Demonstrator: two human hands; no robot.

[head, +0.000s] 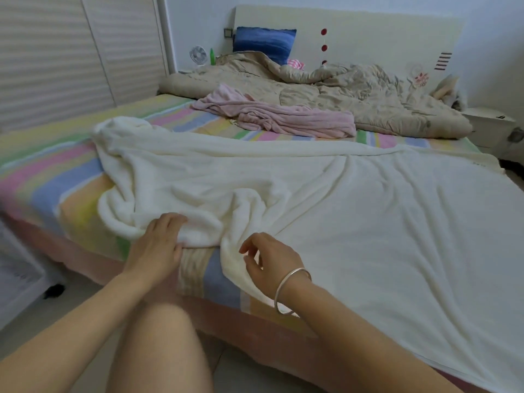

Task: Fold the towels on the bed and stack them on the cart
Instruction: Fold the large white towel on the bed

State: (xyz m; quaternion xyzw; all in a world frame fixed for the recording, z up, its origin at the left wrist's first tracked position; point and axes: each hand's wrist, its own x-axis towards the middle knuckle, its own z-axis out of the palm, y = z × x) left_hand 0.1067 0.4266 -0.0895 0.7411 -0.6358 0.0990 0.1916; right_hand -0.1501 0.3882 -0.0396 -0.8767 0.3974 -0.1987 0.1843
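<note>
On the bed (42, 171), the white towel (354, 211) runs long-ways left to right, with its left end bunched up. Left hand (158, 239) rests straight-fingered on that bunch, so it's nearest. Right hand (269, 259) hovers just beside, loosely curled, empty.

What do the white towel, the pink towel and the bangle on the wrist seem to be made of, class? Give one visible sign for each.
White towel: soft terry-like cloth, probably cotton; matt and fuzzy, and it falls in rounded folds.
Pink towel: similar plush cloth; matt, with fine ribs.
Bangle: metal, silver-toned; thin and smooth, and it catches a highlight.
</note>
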